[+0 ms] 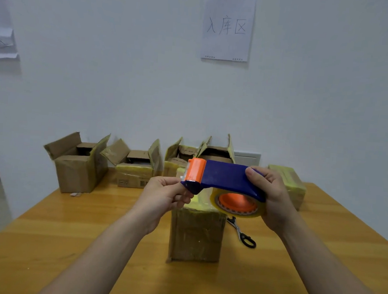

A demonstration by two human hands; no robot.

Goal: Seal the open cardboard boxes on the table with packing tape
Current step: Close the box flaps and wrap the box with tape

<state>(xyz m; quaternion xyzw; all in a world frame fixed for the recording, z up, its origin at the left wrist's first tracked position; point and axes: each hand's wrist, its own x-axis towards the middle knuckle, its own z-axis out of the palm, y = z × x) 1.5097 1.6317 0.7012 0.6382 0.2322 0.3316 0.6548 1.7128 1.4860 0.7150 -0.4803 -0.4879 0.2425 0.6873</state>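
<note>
My right hand grips a blue tape dispenser with an orange head and a roll of clear yellowish tape, held in the air above a closed cardboard box at the table's middle. My left hand pinches at the dispenser's orange front end, where the tape end sits. Along the back of the table stand several open cardboard boxes: one at the left, one beside it, and two more behind the dispenser. A taped box sits at the right.
Black-handled scissors lie on the wooden table just right of the closed box. A white wall with a paper sign rises behind the boxes. The table's left edge drops to the floor.
</note>
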